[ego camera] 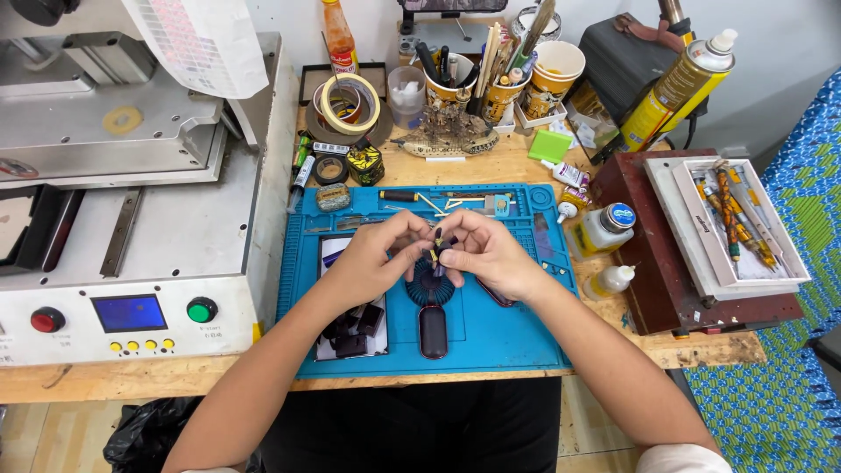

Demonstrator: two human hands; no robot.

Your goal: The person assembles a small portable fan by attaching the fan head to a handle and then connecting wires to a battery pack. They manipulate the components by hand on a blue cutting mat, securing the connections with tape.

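Observation:
Both my hands meet over the blue work mat [499, 328]. My left hand [372, 258] and my right hand [486, 252] pinch a small dark part [437, 243] between their fingertips, just above a round dark ribbed piece [430, 287]. A dark oval handle-like piece [433, 331] lies on the mat below it. Several small black parts [355, 326] lie on a white sheet at the mat's left, under my left wrist. What exactly the fingers hold is too small to tell.
A grey machine [131, 219] with a screen and buttons fills the left. Tape rolls [349, 103], cups of tools [491, 74], small bottles [603, 229], a yellow spray can [679, 88] and a tray of tools [731, 219] on a brown box crowd the back and right.

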